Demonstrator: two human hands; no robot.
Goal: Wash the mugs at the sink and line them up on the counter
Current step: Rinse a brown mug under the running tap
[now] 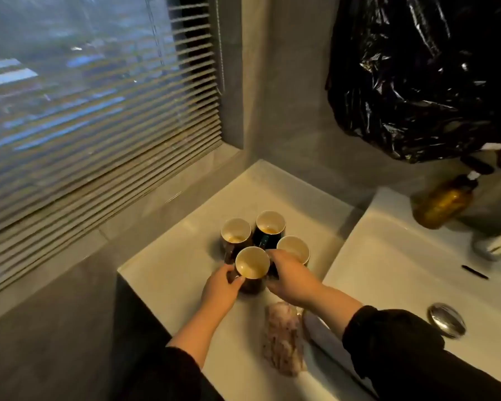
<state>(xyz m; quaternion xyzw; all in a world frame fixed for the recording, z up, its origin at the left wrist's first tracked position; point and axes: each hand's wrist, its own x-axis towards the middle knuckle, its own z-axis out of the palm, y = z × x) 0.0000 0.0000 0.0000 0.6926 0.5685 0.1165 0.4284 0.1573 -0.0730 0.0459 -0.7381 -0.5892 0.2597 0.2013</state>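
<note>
Several dark mugs with pale insides stand close together on the white counter [171, 273] left of the sink [394, 261]. The nearest mug [252, 263] sits at the front of the cluster. My left hand [222, 287] grips its left side, apparently at the handle, and my right hand [291, 277] wraps its right side. Behind it are a back-left mug [236, 231], a back-right mug [270, 224], both with brownish residue inside, and a right mug [294, 247], partly hidden by my right hand.
A pinkish sponge or cloth [282, 340] lies on the counter near my right forearm. An amber pump bottle [443, 202] stands behind the sink under a black plastic bag [417, 76]. The sink drain [446, 319] is at right. A window with blinds [99, 111] fills the left.
</note>
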